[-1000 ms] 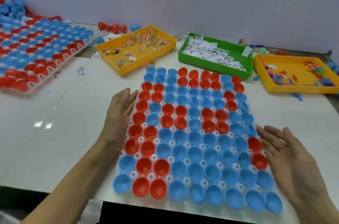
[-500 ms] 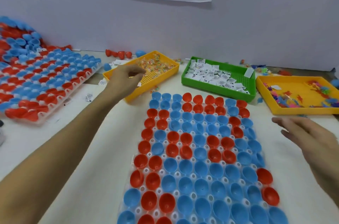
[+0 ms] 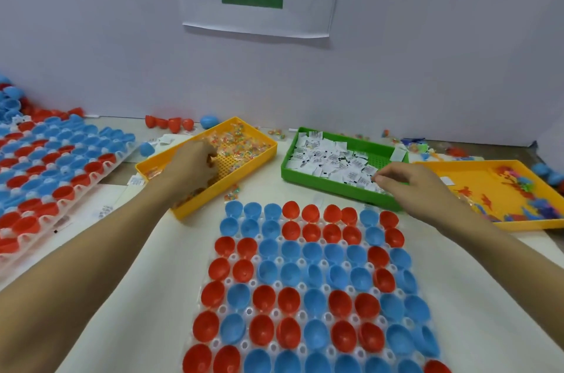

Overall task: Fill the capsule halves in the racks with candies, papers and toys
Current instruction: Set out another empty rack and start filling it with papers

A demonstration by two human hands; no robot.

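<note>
Head view: the rack (image 3: 308, 284) of empty red and blue capsule halves lies on the table, long axis running away from the person, nearer than both supply trays. The left hand (image 3: 190, 166) digs curled fingers into the candies (image 3: 241, 143); the right hand (image 3: 409, 186) pinches at the papers (image 3: 329, 159). Each hand must draw back toward the rack.

We've got one view only: head cam, wide-angle, looking fwd and down over the table (image 3: 171, 253) toward the back wall (image 3: 427, 36). It's close in; forearms enter from the bottom corners, the near rack (image 3: 300, 316) is cut off at the bottom edge.
</note>
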